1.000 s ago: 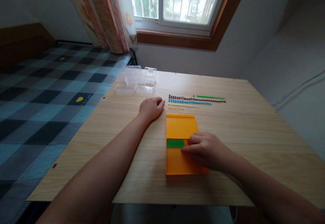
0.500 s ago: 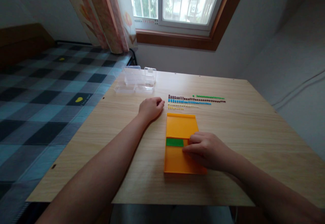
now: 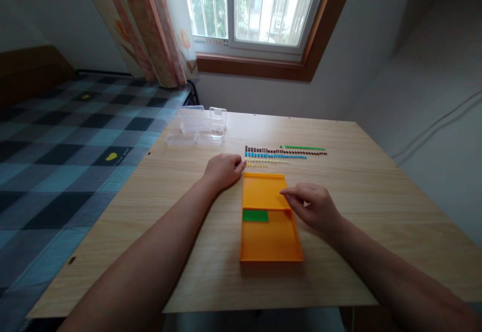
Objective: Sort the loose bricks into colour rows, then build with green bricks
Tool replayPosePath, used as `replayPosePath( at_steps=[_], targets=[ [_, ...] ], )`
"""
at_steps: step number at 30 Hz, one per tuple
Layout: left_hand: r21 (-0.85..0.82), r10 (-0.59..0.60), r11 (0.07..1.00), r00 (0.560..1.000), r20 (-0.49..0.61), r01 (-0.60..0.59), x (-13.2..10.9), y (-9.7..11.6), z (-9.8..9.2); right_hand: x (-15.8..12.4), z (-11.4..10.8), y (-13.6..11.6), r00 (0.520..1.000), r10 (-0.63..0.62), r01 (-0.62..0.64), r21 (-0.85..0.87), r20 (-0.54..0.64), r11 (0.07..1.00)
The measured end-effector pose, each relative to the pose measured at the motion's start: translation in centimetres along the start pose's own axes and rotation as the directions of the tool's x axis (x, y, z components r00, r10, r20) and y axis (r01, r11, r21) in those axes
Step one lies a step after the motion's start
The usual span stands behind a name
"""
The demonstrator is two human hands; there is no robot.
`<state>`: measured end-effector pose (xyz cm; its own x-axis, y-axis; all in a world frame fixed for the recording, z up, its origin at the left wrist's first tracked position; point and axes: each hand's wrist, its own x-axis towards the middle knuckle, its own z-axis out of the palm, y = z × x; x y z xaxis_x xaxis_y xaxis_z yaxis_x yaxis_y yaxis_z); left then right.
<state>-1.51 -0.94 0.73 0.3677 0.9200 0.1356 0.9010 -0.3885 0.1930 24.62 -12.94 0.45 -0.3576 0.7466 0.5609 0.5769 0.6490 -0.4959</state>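
An orange tray (image 3: 271, 239) with two sections lies on the wooden table, and a green strip (image 3: 255, 215) rests in it just below the divider, at the left. My right hand (image 3: 312, 206) hovers at the tray's right side, its index finger stretched over the upper section and the thumb apart; nothing shows between them. Beside the left end of the rows of small pieces, my left hand (image 3: 225, 170) rests on the table with curled fingers; whatever they hold, if anything, is hidden. Those rows are brown (image 3: 271, 150), blue (image 3: 276, 156), yellow (image 3: 256, 166) and green (image 3: 305, 147).
Clear plastic boxes (image 3: 199, 133) with raised lids stand at the table's back left. A bed (image 3: 75, 136) with a checked cover adjoins the table (image 3: 361, 181) on the left. Behind are a window and a curtain (image 3: 158, 35).
My right hand has lifted out of the tray's lower section and moved up to its right edge, with the index finger now stretched out. The whole view has shifted slightly.
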Motion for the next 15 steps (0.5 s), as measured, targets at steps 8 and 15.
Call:
replayPosePath(
  at_steps=[8, 15],
  targets=[
    [-0.107, 0.144, 0.985, 0.989, 0.04, -0.139, -0.4, 0.1, -0.9, 0.5, 0.5, 3.8, 0.889, 0.402, -0.386, 0.112, -0.221, 0.916],
    [-0.17, 0.178, 0.971, 0.983, 0.036, -0.169, -0.5, 0.0, -0.8, 1.1, 1.3, 5.2, 0.826, 0.496, -0.461, 0.185, -0.268, 0.868]
  ],
)
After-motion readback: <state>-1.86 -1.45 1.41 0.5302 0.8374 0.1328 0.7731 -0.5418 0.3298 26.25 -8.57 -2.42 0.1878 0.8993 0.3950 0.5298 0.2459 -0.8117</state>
